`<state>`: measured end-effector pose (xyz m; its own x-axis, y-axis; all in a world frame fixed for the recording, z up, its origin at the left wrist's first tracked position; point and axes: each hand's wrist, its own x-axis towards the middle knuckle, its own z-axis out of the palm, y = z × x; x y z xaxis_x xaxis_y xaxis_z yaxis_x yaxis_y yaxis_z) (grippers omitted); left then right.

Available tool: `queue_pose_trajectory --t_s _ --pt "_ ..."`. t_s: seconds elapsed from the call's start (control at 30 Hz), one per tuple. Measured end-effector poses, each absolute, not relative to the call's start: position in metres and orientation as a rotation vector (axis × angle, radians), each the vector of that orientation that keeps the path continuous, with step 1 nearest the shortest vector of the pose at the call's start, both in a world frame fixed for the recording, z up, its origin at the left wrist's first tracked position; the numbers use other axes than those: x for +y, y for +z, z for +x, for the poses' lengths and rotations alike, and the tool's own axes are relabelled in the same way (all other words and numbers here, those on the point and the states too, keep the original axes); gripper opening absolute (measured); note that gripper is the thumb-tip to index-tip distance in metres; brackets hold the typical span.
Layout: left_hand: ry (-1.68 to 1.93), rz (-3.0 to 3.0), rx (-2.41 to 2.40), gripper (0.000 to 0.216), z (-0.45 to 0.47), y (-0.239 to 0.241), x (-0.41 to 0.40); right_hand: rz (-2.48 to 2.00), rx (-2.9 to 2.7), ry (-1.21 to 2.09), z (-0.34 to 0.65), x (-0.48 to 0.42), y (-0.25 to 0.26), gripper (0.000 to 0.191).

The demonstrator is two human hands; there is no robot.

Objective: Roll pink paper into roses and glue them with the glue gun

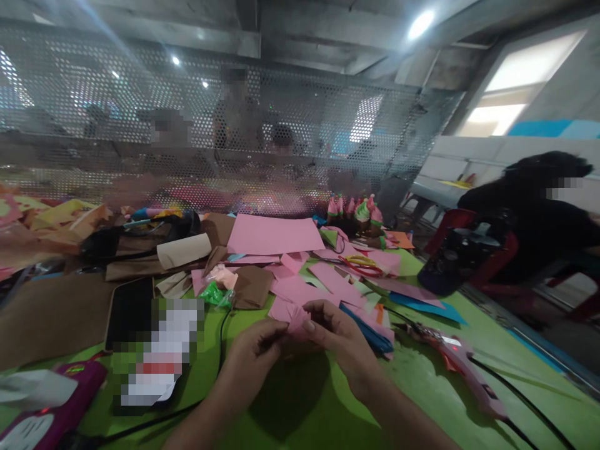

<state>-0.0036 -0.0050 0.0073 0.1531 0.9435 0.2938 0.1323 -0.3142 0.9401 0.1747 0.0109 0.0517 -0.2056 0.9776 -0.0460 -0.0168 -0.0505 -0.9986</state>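
Between my two hands, just above the green table [290, 412], is a small pleated piece of pink paper [297, 316]. My left hand [262, 347] pinches its left side, thumb and fingers pressed together. On the other side, the thumb and fingertips of my right hand [335, 331] close on the same paper. Flat pink sheets [300, 290] lie right behind it. A folded blue piece [370, 331] rests beside my right hand. Farther right lies a pink glue gun [469, 369] with a small red light.
Red-handled scissors [360, 267] lie among paper scraps. A dark phone [130, 309], a purple power strip [70, 394] and cables are at left. Pink and green paper cones [363, 212] stand at the back before a perforated metal screen [290, 156]. A person in black [529, 206] sits at right.
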Motion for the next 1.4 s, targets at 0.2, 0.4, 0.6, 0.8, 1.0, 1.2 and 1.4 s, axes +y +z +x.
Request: queue_pose_trajectory --t_s 0.2,0.4,0.6,0.8,1.0,1.2,1.4 --pt "1.216 1.446 1.085 0.022 -0.005 0.021 -0.006 -1.015 -1.344 1.491 0.174 0.009 0.051 0.031" --pt "1.174 1.244 1.191 0.040 -0.015 0.033 -0.006 -1.028 -1.344 1.424 0.177 0.009 0.051 0.027" --pt "1.276 1.663 1.166 0.036 -0.022 0.035 -0.005 -0.958 -1.254 1.543 0.176 0.007 0.058 0.026" --pt "1.293 1.928 1.127 0.030 -0.021 0.032 -0.004 -0.936 -1.253 1.580 0.174 0.007 0.060 0.020" --pt "1.317 2.024 1.120 0.024 -0.017 0.018 -0.002 -0.953 -1.282 1.588 0.173 0.006 0.055 0.026" --pt "1.227 1.920 1.081 0.020 -0.012 0.018 -0.005 -1.070 -1.271 1.443 0.175 0.009 0.048 0.034" --pt "1.203 1.793 0.972 0.017 -0.009 0.019 -0.006 -1.042 -1.347 1.424 0.174 0.008 0.049 0.033"
